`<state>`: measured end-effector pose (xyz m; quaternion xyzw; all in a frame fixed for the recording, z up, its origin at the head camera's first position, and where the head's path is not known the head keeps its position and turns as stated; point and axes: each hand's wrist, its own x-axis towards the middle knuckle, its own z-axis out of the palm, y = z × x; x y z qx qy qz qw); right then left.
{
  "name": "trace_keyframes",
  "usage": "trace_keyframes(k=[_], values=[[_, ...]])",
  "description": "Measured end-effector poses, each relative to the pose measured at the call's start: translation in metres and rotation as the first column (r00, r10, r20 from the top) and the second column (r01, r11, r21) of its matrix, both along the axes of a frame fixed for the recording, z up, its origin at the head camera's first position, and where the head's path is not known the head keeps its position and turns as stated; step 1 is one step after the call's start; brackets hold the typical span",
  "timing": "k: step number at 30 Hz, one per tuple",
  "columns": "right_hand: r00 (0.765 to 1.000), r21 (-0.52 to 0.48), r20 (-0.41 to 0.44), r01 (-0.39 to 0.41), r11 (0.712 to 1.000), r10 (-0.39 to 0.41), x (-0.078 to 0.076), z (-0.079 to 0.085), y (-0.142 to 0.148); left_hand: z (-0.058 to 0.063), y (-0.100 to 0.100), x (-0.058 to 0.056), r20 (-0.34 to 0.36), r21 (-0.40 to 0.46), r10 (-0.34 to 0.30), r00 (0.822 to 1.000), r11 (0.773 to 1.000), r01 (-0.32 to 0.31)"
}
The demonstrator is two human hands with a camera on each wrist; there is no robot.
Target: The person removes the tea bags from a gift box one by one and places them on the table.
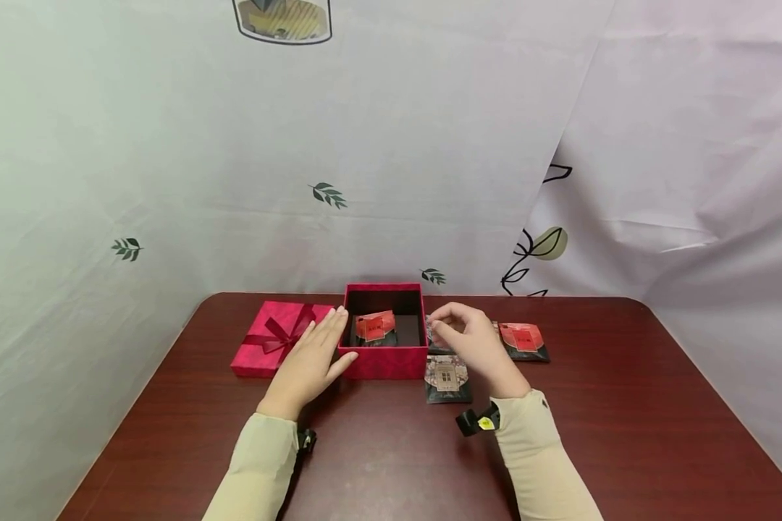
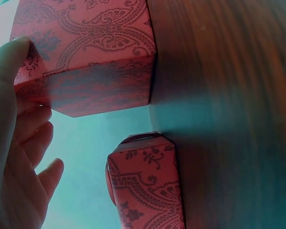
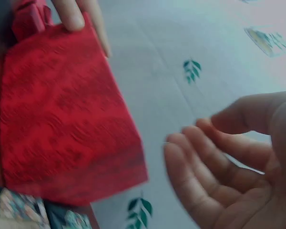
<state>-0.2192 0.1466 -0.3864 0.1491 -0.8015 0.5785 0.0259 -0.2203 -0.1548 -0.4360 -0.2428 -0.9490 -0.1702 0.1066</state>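
Note:
A red patterned gift box [image 1: 387, 364] stands lidless near the table's back edge, with a red and black sachet [image 1: 376, 329] lying inside toward its left. My left hand [image 1: 309, 369] rests against the box's left side, fingers extended. In the left wrist view, its thumb [image 2: 18, 55] touches the box's patterned front wall [image 2: 100, 33]. Just right of the box, my right hand [image 1: 477, 347] hovers with loosely bent fingers. The right wrist view shows nothing between those fingers [image 3: 200, 167]. Below the hand lies a floral dark sachet [image 1: 447, 376]; another sachet [image 1: 436, 344] is partly covered by it.
The red lid [image 1: 254, 354] with its dark ribbon bow lies left of the box, beside my left hand. Another red and black sachet [image 1: 523, 340] lies right of my right hand, partly over one more sachet. A printed cloth backdrop [image 1: 391, 159] hangs behind the brown table [image 1: 378, 463].

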Motion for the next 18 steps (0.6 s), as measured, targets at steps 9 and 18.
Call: trace_keyframes(k=[9,18], values=[[1.0,-0.08,-0.029,-0.015,0.997,0.013,0.007,-0.005,-0.03,0.0,-0.004,0.0,0.01,-0.002,0.01,1.0,1.0,-0.01],[0.997,-0.022,-0.081,-0.011,1.0,0.009,0.007,-0.016,-0.048,-0.001,-0.001,-0.001,0.01,0.012,0.003,1.0,1.0,-0.003]])
